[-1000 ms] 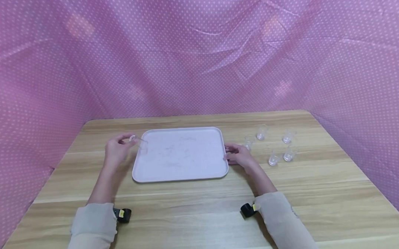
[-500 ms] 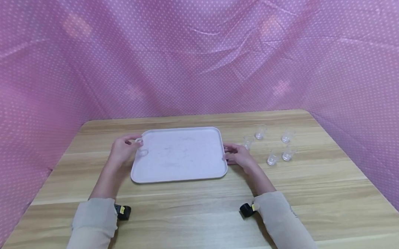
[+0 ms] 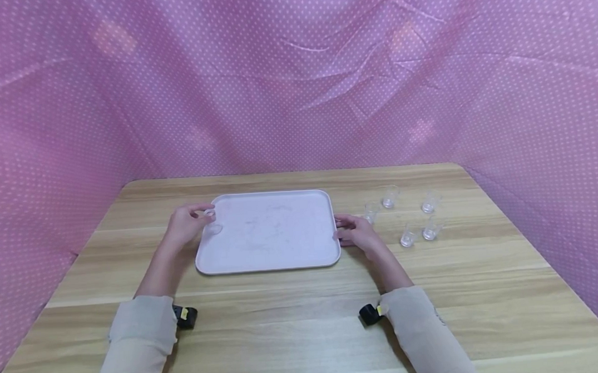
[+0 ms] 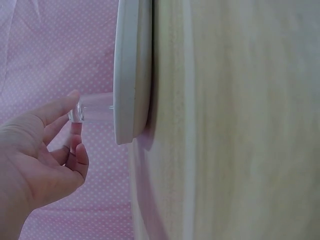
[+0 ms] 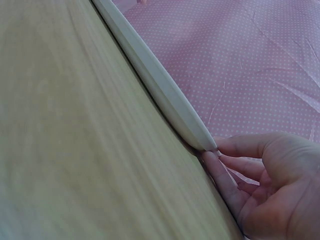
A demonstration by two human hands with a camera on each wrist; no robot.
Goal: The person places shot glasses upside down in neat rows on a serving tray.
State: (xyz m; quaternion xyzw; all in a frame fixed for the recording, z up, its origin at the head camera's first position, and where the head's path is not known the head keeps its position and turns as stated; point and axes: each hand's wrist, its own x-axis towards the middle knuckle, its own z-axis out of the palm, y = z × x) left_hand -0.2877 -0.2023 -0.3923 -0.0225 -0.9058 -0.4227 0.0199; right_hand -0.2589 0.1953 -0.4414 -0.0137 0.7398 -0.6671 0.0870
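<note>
My left hand [image 3: 184,224] pinches the thick base of a small clear shot glass [image 4: 98,107] between thumb and fingertips. The glass is upside down, with its mouth at the left side of a white rectangular tray [image 3: 272,251]. In the left wrist view the tray's raised edge hides the glass's lower end. At the tray's right edge, my right hand [image 3: 359,231] holds the rim, its fingertips meeting the side in the right wrist view. The tray lies flat on the wooden table.
Several more clear shot glasses [image 3: 408,237] stand on the table [image 3: 280,326] right of the tray, one of them [image 3: 371,212] close behind my right hand. Pink dotted cloth [image 3: 295,97] hangs around the back and sides of the table.
My left hand has moved right and brought the shot glass from a tilt beside the tray's edge to upside down over the tray's left side. The right hand stays at the rim.
</note>
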